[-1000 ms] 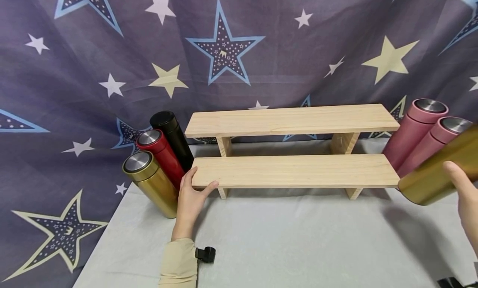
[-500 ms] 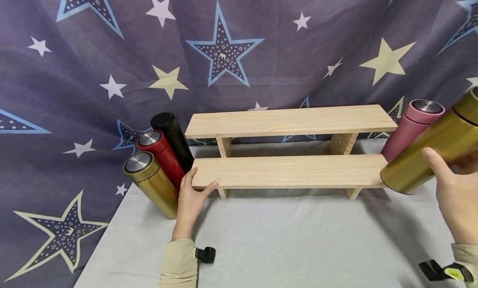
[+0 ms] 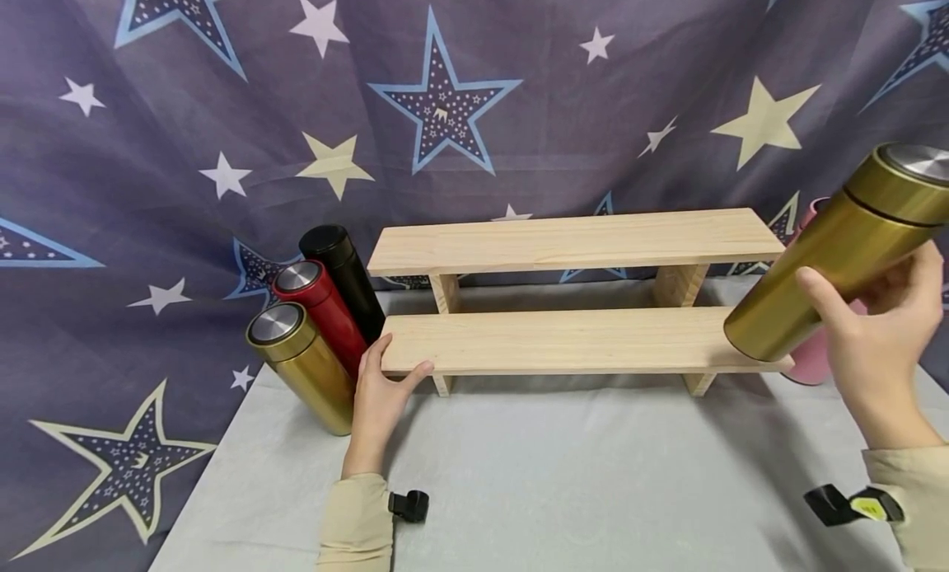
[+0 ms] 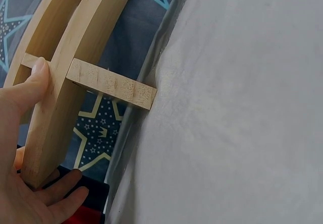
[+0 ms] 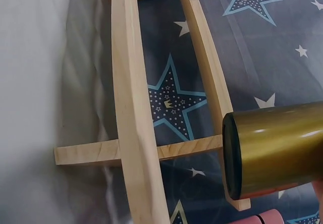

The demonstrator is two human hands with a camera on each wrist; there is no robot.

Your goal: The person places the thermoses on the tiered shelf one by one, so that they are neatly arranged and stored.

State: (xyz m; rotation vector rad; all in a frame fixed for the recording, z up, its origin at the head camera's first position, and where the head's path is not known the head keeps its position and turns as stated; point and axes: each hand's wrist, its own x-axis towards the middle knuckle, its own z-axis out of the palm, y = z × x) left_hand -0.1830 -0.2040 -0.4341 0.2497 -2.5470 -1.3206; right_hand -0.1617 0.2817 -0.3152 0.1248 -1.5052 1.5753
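My right hand (image 3: pixel 885 341) grips a gold thermos flask (image 3: pixel 838 250) with a steel lid and holds it tilted in the air. Its base is over the right end of the lower board of a two-tier wooden shelf (image 3: pixel 578 341); whether they touch I cannot tell. In the right wrist view the dark base of the gold thermos flask (image 5: pixel 282 148) overlaps the shelf's end. My left hand (image 3: pixel 378 403) holds the left end of the lower board. In the left wrist view the thumb lies on the board (image 4: pixel 63 110) and the fingers reach round its end.
Left of the shelf stand another gold flask (image 3: pixel 307 374), a red flask (image 3: pixel 322 304) and a black flask (image 3: pixel 344 275). Pink flasks (image 3: pixel 808 362) at the right are mostly hidden behind the held flask. A star-patterned cloth (image 3: pixel 563 143) hangs behind the grey-white table (image 3: pixel 563 473).
My right hand has moved left and up with the gold thermos flask, bringing it from beside the shelf to over its right end and covering the pink flasks. The left hand stays put.
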